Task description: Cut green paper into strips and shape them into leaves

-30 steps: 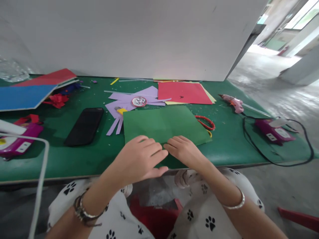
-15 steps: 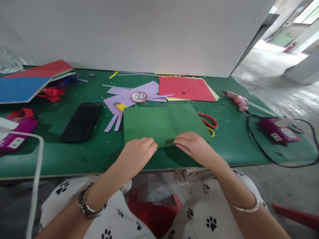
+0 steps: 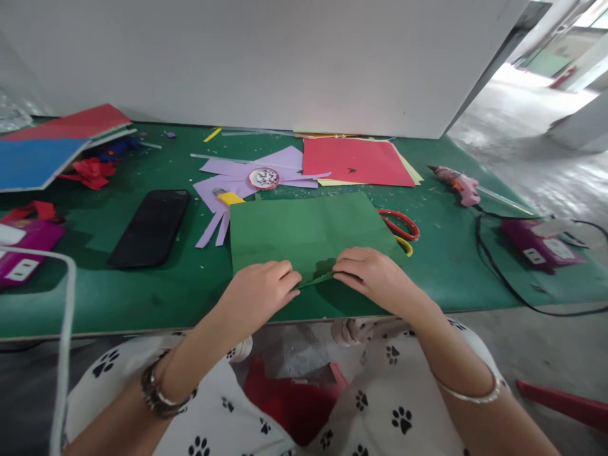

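A sheet of green paper (image 3: 304, 231) lies in front of me on the green table (image 3: 199, 304), with a faint crease across its middle. My left hand (image 3: 266, 285) is closed on its near edge, left of centre. On the same edge, further right, my right hand (image 3: 368, 272) pinches the paper between thumb and fingers. Between the hands the near edge is slightly curled up. Scissors (image 3: 401, 227) with red and yellow handles stick out from under the sheet's right side. A yellow-handled cutter (image 3: 230, 198) rests by its upper left corner.
Purple paper pieces (image 3: 280, 161), a small round dish of beads (image 3: 264, 178) and red paper (image 3: 356, 161) lie behind the sheet. A black phone (image 3: 151, 228) is at left. On the right are a pink glue gun (image 3: 458, 185), its cord and a purple power strip (image 3: 539, 244).
Both hands still hold the near edge, which is now curled up a little more between them. The view has shifted slightly.
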Action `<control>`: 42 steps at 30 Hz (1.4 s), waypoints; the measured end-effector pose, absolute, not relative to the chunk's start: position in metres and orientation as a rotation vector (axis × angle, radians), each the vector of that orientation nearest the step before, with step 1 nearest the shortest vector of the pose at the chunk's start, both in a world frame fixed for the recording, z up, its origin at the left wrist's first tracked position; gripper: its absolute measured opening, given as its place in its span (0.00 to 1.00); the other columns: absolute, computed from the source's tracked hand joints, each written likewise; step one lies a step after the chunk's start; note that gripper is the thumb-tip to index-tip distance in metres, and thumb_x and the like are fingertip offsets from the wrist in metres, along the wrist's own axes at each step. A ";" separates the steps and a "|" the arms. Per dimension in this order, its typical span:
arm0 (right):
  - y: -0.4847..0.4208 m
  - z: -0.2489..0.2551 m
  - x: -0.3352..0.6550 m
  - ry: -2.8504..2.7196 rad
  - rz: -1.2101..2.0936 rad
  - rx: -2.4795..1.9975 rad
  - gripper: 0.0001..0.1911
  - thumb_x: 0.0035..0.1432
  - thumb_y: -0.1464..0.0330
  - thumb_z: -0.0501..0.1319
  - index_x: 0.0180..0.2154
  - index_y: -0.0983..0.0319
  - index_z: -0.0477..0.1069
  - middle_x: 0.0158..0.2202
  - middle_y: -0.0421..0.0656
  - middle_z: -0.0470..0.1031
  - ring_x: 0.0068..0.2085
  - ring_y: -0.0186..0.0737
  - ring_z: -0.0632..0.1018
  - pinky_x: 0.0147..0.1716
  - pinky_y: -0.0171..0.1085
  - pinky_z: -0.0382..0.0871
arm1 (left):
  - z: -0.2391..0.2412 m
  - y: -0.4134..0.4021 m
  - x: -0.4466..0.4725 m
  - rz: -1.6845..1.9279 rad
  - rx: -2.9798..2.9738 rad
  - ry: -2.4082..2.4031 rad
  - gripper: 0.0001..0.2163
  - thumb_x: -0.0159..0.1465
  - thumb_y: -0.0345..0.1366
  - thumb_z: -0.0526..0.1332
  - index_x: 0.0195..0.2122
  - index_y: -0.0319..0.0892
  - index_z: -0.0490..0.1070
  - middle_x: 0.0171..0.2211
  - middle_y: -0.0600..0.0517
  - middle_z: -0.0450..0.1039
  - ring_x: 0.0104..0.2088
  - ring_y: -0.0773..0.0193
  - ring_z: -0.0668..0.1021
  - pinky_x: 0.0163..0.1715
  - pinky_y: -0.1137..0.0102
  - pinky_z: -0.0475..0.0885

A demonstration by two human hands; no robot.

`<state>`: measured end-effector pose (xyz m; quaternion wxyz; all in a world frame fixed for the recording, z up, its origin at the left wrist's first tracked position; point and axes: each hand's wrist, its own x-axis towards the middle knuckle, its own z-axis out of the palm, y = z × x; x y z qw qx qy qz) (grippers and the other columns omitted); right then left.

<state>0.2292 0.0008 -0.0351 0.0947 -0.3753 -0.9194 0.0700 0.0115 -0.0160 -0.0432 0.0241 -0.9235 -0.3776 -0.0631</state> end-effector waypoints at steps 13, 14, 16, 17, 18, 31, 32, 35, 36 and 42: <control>0.003 -0.034 0.227 -2.733 0.227 -1.133 0.13 0.59 0.68 0.48 0.30 0.64 0.70 0.34 0.44 0.72 0.33 0.35 0.72 0.32 0.34 0.64 | -0.039 -0.010 0.013 -0.122 -2.929 -1.429 0.09 0.61 0.35 0.51 0.29 0.40 0.69 0.28 0.54 0.69 0.30 0.67 0.72 0.22 0.74 0.58; 0.005 -0.034 0.226 -2.740 0.190 -1.169 0.13 0.59 0.68 0.49 0.30 0.65 0.70 0.32 0.44 0.72 0.33 0.36 0.72 0.32 0.34 0.64 | -0.039 -0.008 0.012 -0.125 -2.917 -1.466 0.10 0.62 0.36 0.51 0.28 0.41 0.69 0.27 0.54 0.69 0.29 0.67 0.72 0.22 0.74 0.58; 0.007 -0.034 0.223 -2.759 0.065 -1.232 0.12 0.58 0.68 0.51 0.29 0.65 0.70 0.30 0.43 0.71 0.32 0.36 0.72 0.34 0.36 0.63 | -0.040 -0.004 0.012 -0.126 -2.886 -1.531 0.10 0.62 0.37 0.51 0.28 0.41 0.68 0.26 0.54 0.69 0.27 0.68 0.72 0.20 0.74 0.56; 0.007 -0.035 0.221 -2.765 -0.011 -1.250 0.11 0.58 0.69 0.51 0.29 0.65 0.70 0.29 0.43 0.71 0.31 0.36 0.72 0.36 0.37 0.63 | -0.040 -0.002 0.011 -0.122 -2.875 -1.552 0.11 0.62 0.38 0.51 0.28 0.41 0.68 0.26 0.54 0.69 0.26 0.68 0.71 0.20 0.74 0.55; 0.008 -0.035 0.219 -2.768 -0.084 -1.261 0.10 0.57 0.70 0.52 0.28 0.64 0.70 0.28 0.42 0.71 0.31 0.36 0.71 0.40 0.39 0.62 | -0.040 0.000 0.010 -0.118 -2.869 -1.566 0.11 0.61 0.38 0.51 0.28 0.41 0.68 0.26 0.54 0.69 0.26 0.68 0.71 0.20 0.74 0.55; 0.002 -0.031 0.225 -2.813 0.160 -1.029 0.06 0.56 0.71 0.53 0.31 0.62 0.68 0.30 0.42 0.69 0.32 0.35 0.70 0.36 0.36 0.62 | -0.037 -0.003 0.002 -0.100 -3.050 -1.101 0.06 0.59 0.34 0.54 0.37 0.43 0.68 0.34 0.53 0.68 0.32 0.66 0.71 0.29 0.72 0.61; 0.001 -0.031 0.226 -2.816 0.194 -1.007 0.06 0.56 0.71 0.53 0.32 0.62 0.68 0.30 0.42 0.69 0.32 0.35 0.70 0.33 0.36 0.62 | -0.037 -0.005 0.002 -0.098 -3.058 -1.066 0.05 0.59 0.34 0.55 0.36 0.43 0.68 0.33 0.53 0.68 0.31 0.66 0.71 0.29 0.72 0.61; 0.000 -0.031 0.229 -2.800 0.336 -0.957 0.06 0.56 0.70 0.53 0.32 0.62 0.68 0.32 0.43 0.70 0.32 0.35 0.69 0.32 0.35 0.62 | -0.042 -0.008 -0.001 -0.125 -3.050 -1.052 0.05 0.60 0.35 0.54 0.30 0.41 0.67 0.29 0.54 0.67 0.29 0.67 0.71 0.27 0.72 0.60; -0.001 -0.031 0.230 -2.782 0.394 -0.951 0.07 0.57 0.70 0.52 0.31 0.62 0.68 0.33 0.43 0.70 0.33 0.35 0.70 0.32 0.34 0.62 | -0.044 -0.009 -0.002 -0.144 -3.032 -1.056 0.07 0.61 0.35 0.53 0.28 0.40 0.66 0.26 0.55 0.67 0.27 0.67 0.70 0.26 0.72 0.59; -0.001 -0.037 0.236 -2.663 0.445 -1.077 0.11 0.59 0.68 0.49 0.30 0.63 0.68 0.33 0.43 0.69 0.34 0.33 0.70 0.34 0.33 0.63 | -0.054 -0.015 -0.010 -0.313 -2.940 -1.019 0.13 0.63 0.36 0.47 0.24 0.40 0.64 0.22 0.55 0.65 0.22 0.69 0.68 0.22 0.72 0.56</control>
